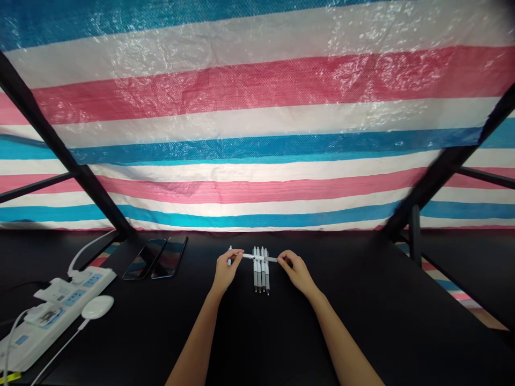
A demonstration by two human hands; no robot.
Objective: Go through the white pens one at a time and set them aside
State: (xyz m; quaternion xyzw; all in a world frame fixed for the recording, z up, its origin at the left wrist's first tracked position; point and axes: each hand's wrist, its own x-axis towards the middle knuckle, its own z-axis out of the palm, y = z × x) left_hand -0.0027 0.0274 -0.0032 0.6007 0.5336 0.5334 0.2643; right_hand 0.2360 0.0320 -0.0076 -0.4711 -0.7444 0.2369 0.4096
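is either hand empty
No, the left hand and right hand both hold the ends of one white pen, crosswise over four other pens.

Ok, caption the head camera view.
Left hand and right hand hold a white pen across four parallel pens on a black table before a striped tarp.

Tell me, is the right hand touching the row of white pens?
Apart: the head view shows dark tabletop between the right hand and the row of white pens; only the crosswise pen bridges them.
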